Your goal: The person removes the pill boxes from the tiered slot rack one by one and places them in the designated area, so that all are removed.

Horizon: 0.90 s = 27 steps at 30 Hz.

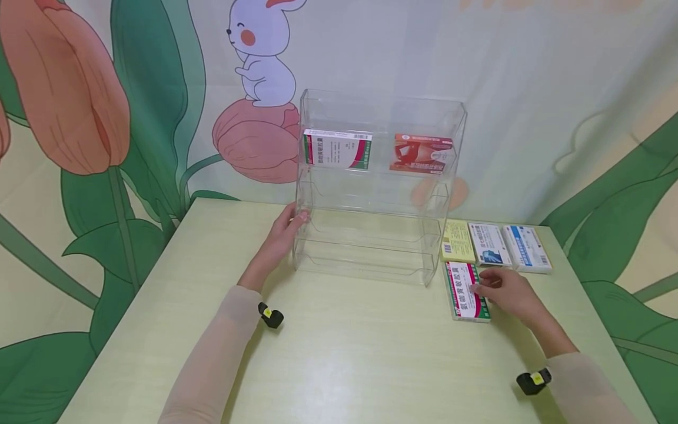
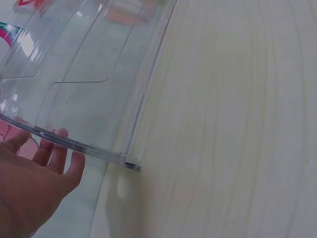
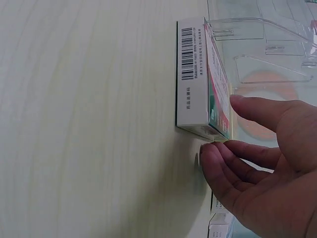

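Left hand (image 1: 278, 238) has its fingers (image 2: 58, 157) gripping the clear rack (image 1: 365, 262), right hand (image 1: 512, 295) just pinching a medicine box's (image 1: 463, 291) edge.

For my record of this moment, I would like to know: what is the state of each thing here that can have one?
Rack: upright, partly filled
Upper green box: in the rack, left side
Orange box: in the rack, right side
Lower green box: lying flat
Yellow box: lying flat
Left white box: lying flat
Right white box: lying flat
Left hand: gripping the rack
Right hand: touching the lower green box
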Each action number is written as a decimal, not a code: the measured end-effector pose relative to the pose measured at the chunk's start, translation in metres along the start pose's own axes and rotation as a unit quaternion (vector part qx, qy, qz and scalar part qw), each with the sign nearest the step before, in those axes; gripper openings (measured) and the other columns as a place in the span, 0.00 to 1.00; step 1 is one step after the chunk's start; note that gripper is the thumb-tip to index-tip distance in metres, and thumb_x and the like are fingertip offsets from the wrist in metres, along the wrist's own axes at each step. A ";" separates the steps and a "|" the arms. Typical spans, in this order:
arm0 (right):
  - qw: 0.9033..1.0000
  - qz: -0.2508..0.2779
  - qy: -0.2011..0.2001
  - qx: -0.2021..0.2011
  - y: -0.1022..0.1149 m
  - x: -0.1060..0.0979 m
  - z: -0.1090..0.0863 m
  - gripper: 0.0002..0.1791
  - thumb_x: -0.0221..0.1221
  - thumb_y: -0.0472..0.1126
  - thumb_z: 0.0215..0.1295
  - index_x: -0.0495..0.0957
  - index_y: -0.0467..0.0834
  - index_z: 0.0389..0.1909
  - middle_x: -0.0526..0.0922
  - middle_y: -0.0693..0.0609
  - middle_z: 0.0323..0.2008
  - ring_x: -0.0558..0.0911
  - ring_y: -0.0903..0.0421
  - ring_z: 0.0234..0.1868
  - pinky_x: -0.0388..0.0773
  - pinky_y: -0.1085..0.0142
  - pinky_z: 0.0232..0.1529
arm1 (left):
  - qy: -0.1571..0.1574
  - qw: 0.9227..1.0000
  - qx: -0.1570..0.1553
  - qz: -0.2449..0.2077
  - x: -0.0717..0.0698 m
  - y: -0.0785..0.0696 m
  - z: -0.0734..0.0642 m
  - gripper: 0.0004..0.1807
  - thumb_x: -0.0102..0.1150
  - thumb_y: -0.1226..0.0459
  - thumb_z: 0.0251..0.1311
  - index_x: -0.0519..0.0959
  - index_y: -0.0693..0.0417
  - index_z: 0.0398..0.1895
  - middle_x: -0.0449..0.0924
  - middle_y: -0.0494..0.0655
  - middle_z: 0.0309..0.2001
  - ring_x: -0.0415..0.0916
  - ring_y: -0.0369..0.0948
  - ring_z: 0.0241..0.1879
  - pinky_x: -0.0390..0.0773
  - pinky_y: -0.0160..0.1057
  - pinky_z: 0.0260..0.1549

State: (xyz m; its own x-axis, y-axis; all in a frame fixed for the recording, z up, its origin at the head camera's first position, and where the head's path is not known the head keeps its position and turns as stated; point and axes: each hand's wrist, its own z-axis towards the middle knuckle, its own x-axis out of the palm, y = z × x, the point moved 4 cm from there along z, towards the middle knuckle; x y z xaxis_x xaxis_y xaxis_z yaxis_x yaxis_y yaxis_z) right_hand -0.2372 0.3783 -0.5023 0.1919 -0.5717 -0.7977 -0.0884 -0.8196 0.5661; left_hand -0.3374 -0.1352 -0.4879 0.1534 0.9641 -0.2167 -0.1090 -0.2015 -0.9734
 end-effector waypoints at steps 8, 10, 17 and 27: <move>1.000 0.005 -0.013 -0.012 0.006 0.005 0.001 0.37 0.71 0.48 0.70 0.72 0.28 0.68 0.82 0.36 0.52 0.80 0.41 0.51 0.81 0.56 0.51 | 0.004 1.000 0.001 -0.005 0.000 -0.001 -0.001 0.38 0.45 0.36 0.79 0.57 0.38 0.84 0.67 0.50 0.74 0.65 0.51 0.74 0.61 0.65 0.73; 1.000 0.006 -0.016 -0.014 0.006 0.007 0.001 0.36 0.71 0.47 0.70 0.71 0.27 0.67 0.81 0.36 0.52 0.79 0.41 0.51 0.81 0.55 0.51 | 0.005 1.000 0.002 -0.009 0.000 -0.001 -0.001 0.37 0.45 0.37 0.79 0.56 0.38 0.85 0.67 0.49 0.75 0.64 0.51 0.75 0.60 0.65 0.74; 0.999 -0.008 -0.040 -0.031 0.015 0.001 -0.003 0.35 0.70 0.47 0.71 0.71 0.28 0.68 0.81 0.34 0.54 0.80 0.40 0.52 0.83 0.53 0.51 | 0.008 1.000 0.002 -0.013 0.001 0.000 -0.001 0.37 0.44 0.37 0.79 0.56 0.36 0.85 0.66 0.49 0.75 0.63 0.51 0.75 0.59 0.67 0.74; 0.962 -0.025 -0.218 -0.163 0.089 -0.059 -0.012 0.25 0.68 0.43 0.73 0.78 0.32 0.62 0.81 0.35 0.52 0.81 0.37 0.51 0.82 0.40 0.51 | 0.003 1.000 0.001 0.002 0.000 0.002 0.000 0.39 0.44 0.34 0.77 0.57 0.34 0.84 0.67 0.49 0.74 0.64 0.52 0.74 0.59 0.72 0.71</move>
State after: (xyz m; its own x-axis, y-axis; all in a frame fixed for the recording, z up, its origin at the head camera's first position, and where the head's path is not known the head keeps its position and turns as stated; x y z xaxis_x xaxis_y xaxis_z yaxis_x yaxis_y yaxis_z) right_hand -0.2451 0.3398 -0.4020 -0.2458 -0.5519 -0.7969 0.2342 -0.8316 0.5036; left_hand -0.3376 -0.1358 -0.4901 0.1587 0.9623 -0.2209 -0.1113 -0.2049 -0.9724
